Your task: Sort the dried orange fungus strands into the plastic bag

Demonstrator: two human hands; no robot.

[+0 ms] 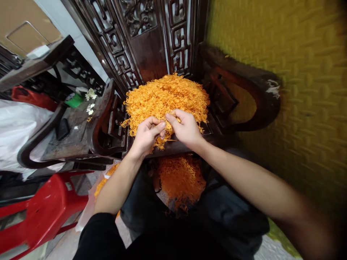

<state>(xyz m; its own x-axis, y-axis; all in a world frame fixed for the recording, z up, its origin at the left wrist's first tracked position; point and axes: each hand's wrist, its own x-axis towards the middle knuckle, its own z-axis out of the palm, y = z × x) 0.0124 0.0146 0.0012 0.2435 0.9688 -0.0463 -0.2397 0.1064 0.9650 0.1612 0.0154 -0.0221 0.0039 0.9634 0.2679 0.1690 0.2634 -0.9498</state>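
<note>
Mostly, the big heap of thin orange dried strands [168,95] sits on the seat of the dark carved wooden chair [151,54], reaching its front edge. There the left hand [146,135] and the right hand [185,128] meet, fingertips pressed together, pinching a few strands at the heap's near side. A smaller orange clump [180,178] lies below on dark cloth [233,213]; judging by sizes, far more seems left than brought down

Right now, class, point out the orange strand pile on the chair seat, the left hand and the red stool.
orange strand pile [168,94], head view, middle of the heap.
left hand [146,135], head view, back of the hand.
red stool [46,211], head view, seat surface.
</note>
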